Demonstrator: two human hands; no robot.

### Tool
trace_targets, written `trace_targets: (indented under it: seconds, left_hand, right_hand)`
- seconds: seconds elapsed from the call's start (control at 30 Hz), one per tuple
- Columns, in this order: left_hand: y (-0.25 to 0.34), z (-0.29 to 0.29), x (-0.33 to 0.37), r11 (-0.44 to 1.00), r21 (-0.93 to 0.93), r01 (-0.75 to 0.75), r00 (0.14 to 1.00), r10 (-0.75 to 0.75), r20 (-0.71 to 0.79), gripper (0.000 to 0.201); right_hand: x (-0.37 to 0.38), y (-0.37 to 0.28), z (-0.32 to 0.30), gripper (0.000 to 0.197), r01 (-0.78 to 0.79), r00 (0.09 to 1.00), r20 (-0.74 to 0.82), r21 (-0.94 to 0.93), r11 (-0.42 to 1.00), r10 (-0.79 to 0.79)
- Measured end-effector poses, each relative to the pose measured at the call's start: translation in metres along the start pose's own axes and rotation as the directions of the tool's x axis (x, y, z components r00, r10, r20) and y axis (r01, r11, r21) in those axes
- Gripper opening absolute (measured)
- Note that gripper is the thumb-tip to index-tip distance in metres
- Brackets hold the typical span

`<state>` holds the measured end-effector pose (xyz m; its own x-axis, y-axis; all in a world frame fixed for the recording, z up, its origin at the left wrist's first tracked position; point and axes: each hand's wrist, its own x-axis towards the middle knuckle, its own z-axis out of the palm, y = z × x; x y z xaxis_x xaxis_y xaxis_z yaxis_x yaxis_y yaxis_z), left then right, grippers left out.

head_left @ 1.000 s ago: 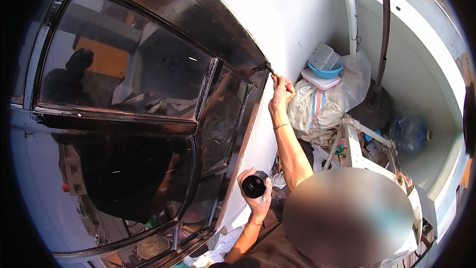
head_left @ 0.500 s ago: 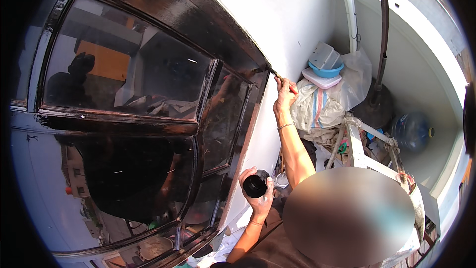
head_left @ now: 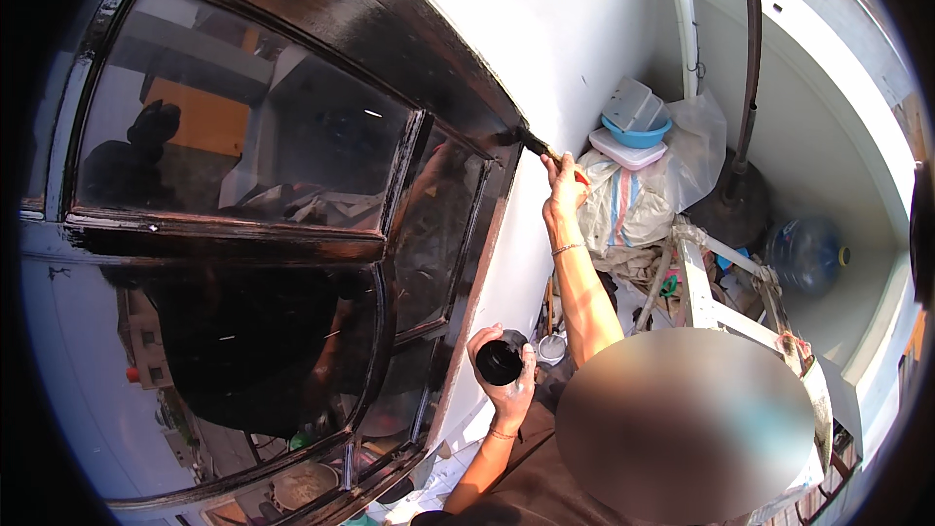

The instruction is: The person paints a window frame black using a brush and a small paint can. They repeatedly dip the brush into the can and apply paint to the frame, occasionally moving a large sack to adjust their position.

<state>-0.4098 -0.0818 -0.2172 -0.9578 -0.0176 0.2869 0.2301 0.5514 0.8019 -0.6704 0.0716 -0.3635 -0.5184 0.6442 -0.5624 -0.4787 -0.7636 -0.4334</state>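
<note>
My right hand is closed round the handle of a paintbrush. Its dark bristles meet the edge of a dark wooden window frame, where the wood borders the white wall. Lower down, my left hand grips a small round pot, its inside black; how full it is I cannot tell. The frame's wood looks glossy black, with brownish patches along the top board. Dark glass panes fill it and reflect the surroundings.
Right of my right hand, a blue basin with a grey container sits on bundled plastic sacks. A pale ladder-like frame stands nearer, beside a large clear water bottle. A dark pole rises at the back.
The brush tilts differently against the frame edge, and more of its bristles show. My right hand has shifted slightly down and right. The pot stays in my left hand.
</note>
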Motion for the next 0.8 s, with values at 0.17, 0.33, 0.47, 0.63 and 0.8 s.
trace_targets:
  seconds: [0.17,0.33,0.47,0.63,0.8]
  left_hand:
    - [-0.001,-0.001,0.001,1.000,-0.024,-0.003,1.000,0.003,-0.017,0.046]
    - [-0.004,-0.004,-0.002,0.999,-0.026,0.018,1.000,-0.019,-0.023,0.045]
    - [-0.002,-0.001,0.000,0.999,-0.026,0.019,1.000,-0.019,-0.016,0.045]
    - [-0.005,-0.006,-0.004,0.998,-0.050,0.040,0.998,-0.042,-0.038,0.046]
    - [-0.003,-0.012,-0.003,0.999,-0.032,0.025,0.999,-0.026,-0.034,0.047]
  right_hand:
    - [0.007,-0.011,-0.002,0.033,0.063,0.987,-0.151,0.033,0.997,-0.057]
    - [-0.006,0.002,0.009,0.035,0.090,0.983,-0.164,0.036,0.995,-0.083]
    - [0.007,0.021,0.005,0.036,0.113,0.986,-0.134,0.082,0.990,-0.101]
    - [-0.022,0.023,-0.005,0.032,0.093,0.996,-0.001,-0.092,0.991,-0.094]
    - [-0.030,0.000,-0.006,0.036,0.185,0.981,0.092,-0.185,0.965,-0.170]
